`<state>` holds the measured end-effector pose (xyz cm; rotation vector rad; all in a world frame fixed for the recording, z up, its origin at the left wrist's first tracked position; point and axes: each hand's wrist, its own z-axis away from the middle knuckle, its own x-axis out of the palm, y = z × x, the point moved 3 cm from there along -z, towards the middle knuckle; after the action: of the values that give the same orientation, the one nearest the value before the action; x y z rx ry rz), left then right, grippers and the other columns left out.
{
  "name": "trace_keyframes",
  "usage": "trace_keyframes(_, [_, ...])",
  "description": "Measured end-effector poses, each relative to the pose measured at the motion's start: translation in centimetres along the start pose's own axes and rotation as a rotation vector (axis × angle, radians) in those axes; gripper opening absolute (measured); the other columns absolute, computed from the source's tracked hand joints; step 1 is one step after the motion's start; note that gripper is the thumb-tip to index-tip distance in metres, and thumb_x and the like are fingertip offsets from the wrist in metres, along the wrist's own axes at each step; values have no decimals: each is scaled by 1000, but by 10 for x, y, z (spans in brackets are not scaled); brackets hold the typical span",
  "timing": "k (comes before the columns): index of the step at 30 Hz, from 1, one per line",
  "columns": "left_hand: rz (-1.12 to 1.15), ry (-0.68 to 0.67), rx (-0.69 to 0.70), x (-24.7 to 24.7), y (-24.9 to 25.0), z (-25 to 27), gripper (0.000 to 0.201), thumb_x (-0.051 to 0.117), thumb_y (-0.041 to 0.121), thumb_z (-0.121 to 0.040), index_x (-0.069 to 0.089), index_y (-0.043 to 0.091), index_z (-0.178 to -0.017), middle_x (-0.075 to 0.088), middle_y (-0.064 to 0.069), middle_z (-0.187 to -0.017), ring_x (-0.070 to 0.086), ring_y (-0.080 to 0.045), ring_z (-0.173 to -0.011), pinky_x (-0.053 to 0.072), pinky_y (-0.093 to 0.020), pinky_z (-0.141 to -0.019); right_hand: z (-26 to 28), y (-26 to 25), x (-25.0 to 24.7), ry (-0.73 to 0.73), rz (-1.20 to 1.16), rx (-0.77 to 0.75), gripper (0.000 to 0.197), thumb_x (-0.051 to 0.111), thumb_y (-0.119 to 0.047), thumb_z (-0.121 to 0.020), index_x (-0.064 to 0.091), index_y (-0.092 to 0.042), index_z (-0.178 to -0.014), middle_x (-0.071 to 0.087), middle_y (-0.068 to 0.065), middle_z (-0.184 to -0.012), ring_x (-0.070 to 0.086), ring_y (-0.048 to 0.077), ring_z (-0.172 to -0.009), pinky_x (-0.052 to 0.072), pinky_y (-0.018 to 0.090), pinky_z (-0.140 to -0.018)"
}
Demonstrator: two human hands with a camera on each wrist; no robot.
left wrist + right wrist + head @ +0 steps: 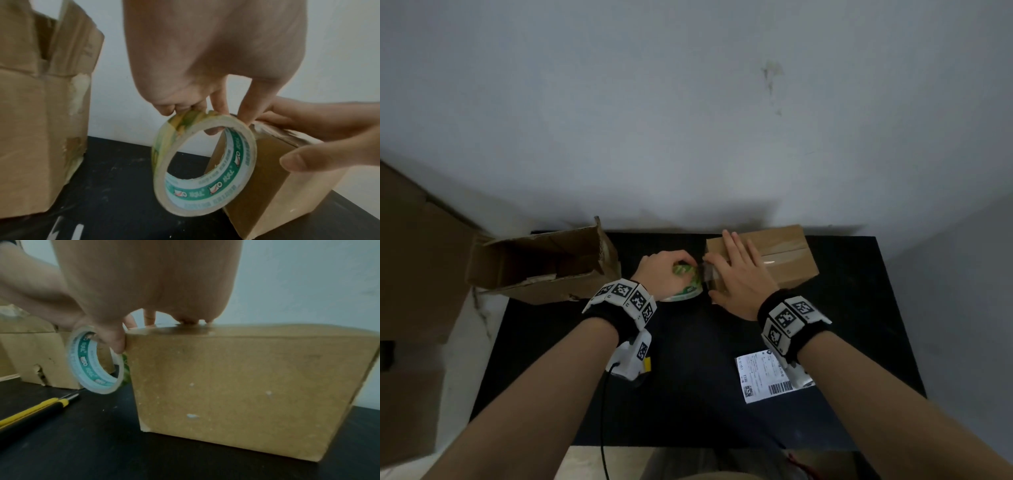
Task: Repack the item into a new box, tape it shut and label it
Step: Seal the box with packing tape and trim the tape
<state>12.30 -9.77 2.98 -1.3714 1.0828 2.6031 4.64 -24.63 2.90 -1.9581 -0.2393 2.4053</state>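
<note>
A small closed cardboard box [780, 260] stands at the table's far right, with clear tape along its top seam. My right hand [736, 274] lies flat on the box's left end, fingers straight, thumb down the near corner [117, 344]. My left hand [664, 274] grips a roll of clear tape [205, 164] with a green printed core, held upright against the box's left side. A strip of tape runs from the roll onto the box's top edge. A white shipping label [763, 380] lies flat on the table near my right wrist.
An old, torn, open cardboard box [544, 263] lies on its side at the far left of the black table [688, 377]. A yellow and black utility knife [30, 415] lies on the table near the roll. More cardboard [410, 260] stands left of the table.
</note>
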Motion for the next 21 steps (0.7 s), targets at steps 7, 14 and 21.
trace_keyframes(7, [53,24,-82,-3,-6,31,24,62,27,-84,63,29,-108,66,2,-106,61,-16,-97,50,-42,-90,3,-12,8,-12,78,-116,82,55,-57,-83,11,-34,-148,-1,20,-156,-2,33,-145,3,48,-117])
trace_keyframes(14, [-69,40,-134,-27,-29,57,33,60,33,-87,60,28,-120,63,1,-112,59,-13,-98,51,-37,-87,-11,-47,16,17,133,-196,77,45,-57,-88,6,-30,-149,1,24,-155,2,37,-144,5,51,-115])
trace_keyframes(21, [-199,-15,-91,-34,-35,64,36,56,42,-89,58,30,-124,66,4,-104,59,-11,-92,50,-31,-80,-12,-62,17,31,204,-204,70,45,-54,-90,15,-29,-148,-2,21,-156,1,33,-145,-1,50,-115])
